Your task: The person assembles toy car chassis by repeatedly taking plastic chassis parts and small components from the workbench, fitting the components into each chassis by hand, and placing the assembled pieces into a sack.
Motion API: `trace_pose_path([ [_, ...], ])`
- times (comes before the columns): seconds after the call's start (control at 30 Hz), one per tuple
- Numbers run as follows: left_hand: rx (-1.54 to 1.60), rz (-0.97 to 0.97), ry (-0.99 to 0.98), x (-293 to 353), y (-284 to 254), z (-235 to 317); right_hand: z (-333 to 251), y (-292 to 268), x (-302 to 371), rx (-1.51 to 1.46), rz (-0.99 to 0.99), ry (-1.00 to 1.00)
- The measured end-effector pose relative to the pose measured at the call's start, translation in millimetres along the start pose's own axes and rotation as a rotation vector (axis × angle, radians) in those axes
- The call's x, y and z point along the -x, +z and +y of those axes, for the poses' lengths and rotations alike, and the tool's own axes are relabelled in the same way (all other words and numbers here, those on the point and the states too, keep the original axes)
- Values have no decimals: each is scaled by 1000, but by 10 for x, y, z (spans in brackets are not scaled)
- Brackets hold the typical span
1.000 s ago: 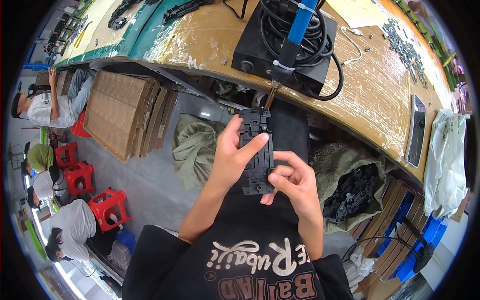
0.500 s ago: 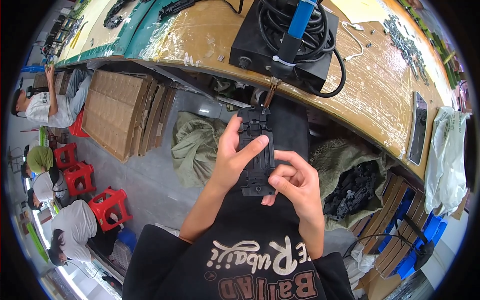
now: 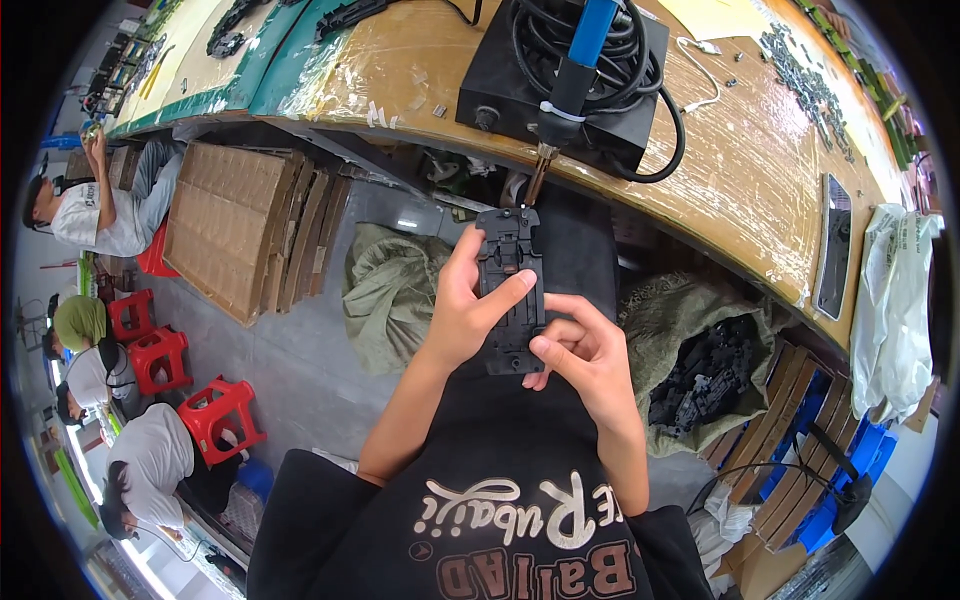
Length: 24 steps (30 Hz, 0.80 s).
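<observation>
A long black moulded plastic part (image 3: 515, 328) is held in front of my body, its far end close to the metal tip (image 3: 538, 175) of a soldering iron. My left hand (image 3: 470, 305) grips the part from the left, thumb lying across its face. At the lower right edge, my right hand (image 3: 590, 362) pinches the part between thumb and curled fingers. The iron's blue handle (image 3: 592, 35) rises over a black box (image 3: 490, 95) on the bench. Whether the tip touches the part is hard to make out.
Black cable (image 3: 640, 60) lies coiled on the box. The plastic-wrapped bench edge (image 3: 760, 270) curves beyond my hands. To the right, a sack of black parts (image 3: 705, 380) stands under the bench; a green sack (image 3: 390, 300) lies left. People sit near red stools (image 3: 222, 420) at far left.
The part has moved slightly and now looks shorter, its near end farther from my body. The iron's tip, earlier overlapping the part's far end, now appears at that edge. Both hands keep their grip.
</observation>
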State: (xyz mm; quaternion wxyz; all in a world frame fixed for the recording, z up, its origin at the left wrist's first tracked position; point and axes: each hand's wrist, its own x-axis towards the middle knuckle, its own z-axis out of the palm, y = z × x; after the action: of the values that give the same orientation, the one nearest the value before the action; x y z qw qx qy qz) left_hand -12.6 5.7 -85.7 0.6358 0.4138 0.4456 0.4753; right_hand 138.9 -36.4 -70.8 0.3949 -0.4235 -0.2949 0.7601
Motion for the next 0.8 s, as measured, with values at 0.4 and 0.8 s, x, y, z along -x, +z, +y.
trace_pose_path([
  [0.4, 74, 26, -6, -19, 22, 45, -84, 56, 0, -31, 8, -32],
  [0.8, 65, 4, -51, 83, -2, -141, 145, -110, 30, 8, -56, 66],
])
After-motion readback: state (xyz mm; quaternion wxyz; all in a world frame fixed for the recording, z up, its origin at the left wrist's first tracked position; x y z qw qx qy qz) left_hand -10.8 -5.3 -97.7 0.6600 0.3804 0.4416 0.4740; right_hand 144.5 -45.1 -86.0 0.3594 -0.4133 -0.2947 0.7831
